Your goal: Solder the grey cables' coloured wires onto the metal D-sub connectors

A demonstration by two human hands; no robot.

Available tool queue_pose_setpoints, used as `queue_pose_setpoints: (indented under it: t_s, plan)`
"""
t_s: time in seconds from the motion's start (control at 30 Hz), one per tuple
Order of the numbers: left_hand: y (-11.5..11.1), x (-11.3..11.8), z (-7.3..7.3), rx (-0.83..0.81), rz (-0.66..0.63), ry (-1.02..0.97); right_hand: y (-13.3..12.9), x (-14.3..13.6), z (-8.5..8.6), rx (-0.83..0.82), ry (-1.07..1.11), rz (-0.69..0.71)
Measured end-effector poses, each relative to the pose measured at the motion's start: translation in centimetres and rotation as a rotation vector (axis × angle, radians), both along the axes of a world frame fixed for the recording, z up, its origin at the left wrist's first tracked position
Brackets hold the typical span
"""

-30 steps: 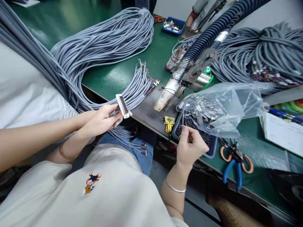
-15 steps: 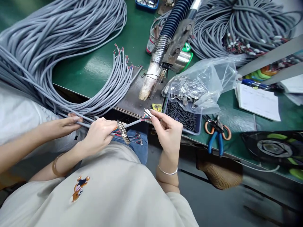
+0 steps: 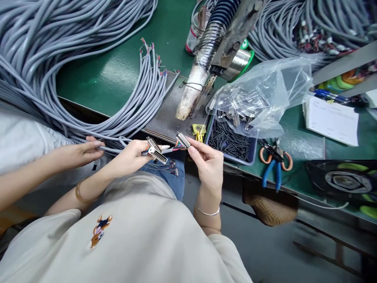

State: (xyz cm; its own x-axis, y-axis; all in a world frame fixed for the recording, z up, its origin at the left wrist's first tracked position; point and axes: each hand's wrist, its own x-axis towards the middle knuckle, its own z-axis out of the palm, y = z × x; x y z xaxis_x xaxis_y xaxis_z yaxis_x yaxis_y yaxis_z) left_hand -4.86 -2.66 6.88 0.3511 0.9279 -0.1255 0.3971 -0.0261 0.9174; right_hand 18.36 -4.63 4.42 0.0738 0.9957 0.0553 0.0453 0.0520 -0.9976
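My left hand (image 3: 129,157) is closed around grey cables, with two metal D-sub connectors (image 3: 158,155) sticking out beyond its fingers. Coloured wires show behind these connectors. Between the thumb and fingers of my right hand (image 3: 206,159) is another D-sub connector (image 3: 182,140), its row of pins facing up. Coloured wires join that connector to a grey cable running back to my left hand. More wired connectors (image 3: 173,167) hang below, over blue jeans. At the left, a co-worker's hand (image 3: 86,153) touches the grey cables.
A large grey cable bundle (image 3: 32,59) covers the bench's left. Above the metal plate (image 3: 165,127) hangs a ribbed hose (image 3: 203,51). A bin of black sleeves (image 3: 226,141), a plastic bag of metal parts (image 3: 259,94), a solder spool (image 3: 240,65) and pliers (image 3: 272,173) lie rightward.
The connectors by my left hand have turned, so one pin face shows. In my right hand the connector has tilted, showing more of its pins. My hands have drawn slightly closer together.
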Motion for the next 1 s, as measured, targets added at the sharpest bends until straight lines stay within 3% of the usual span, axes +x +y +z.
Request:
queue_pose_setpoints:
  t_s: [0.1, 0.37, 0.67, 0.77, 0.87, 1.0]
  plan:
    - [0.3, 0.3, -0.1, -0.109, -0.092, -0.144, 0.0, -0.2, 0.2, -0.005, -0.024, -0.016]
    - [0.3, 1.5, -2.1, -0.255, 0.125, -0.367, -1.4, 0.0, -0.4, 0.115, -0.273, -0.138]
    - [-1.3, 1.6, -2.2, -0.356, 0.226, -0.4, -1.9, -0.7, -0.5, 0.156, -0.374, -0.196]
    - [-0.4, 1.7, -2.3, -0.326, 0.17, -0.416, -1.9, -0.7, -0.7, 0.126, -0.375, -0.246]
    - [1.3, 1.3, -2.5, -0.289, 0.262, -0.532, -1.9, -0.4, -1.2, 0.053, -0.365, -0.298]
    - [3.0, 0.1, -0.8, -0.462, 0.309, -0.682, -1.7, 0.3, -1.9, -0.054, -0.256, -0.318]
